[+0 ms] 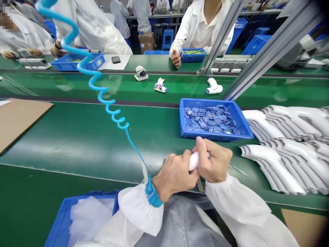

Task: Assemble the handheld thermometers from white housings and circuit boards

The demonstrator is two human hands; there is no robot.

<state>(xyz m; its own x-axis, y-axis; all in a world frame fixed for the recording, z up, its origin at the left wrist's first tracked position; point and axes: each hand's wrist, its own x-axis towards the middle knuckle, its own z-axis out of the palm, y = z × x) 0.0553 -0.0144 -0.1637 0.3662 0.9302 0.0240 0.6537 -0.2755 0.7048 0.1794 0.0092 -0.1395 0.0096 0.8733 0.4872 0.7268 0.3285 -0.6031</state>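
Both my hands are closed round one white plastic part [194,160] just above the near edge of the green bench. My left hand [174,175] grips its left end; a blue wrist strap [153,195] with a coiled blue cord [102,92] is on that wrist. My right hand [214,161] wraps the right end, thumb on top. Most of the part is hidden by my fingers. Just behind my hands stands a blue tray [244,123] full of several small blue round pieces.
Rows of white housing shells [282,147] lie at right. A brown cardboard sheet [17,118] lies at left. On the belt rest a white thermometer-like device [214,87] and small parts [141,73]. A blue bin [58,223] with white bags sits near my lap. Other workers sit opposite.
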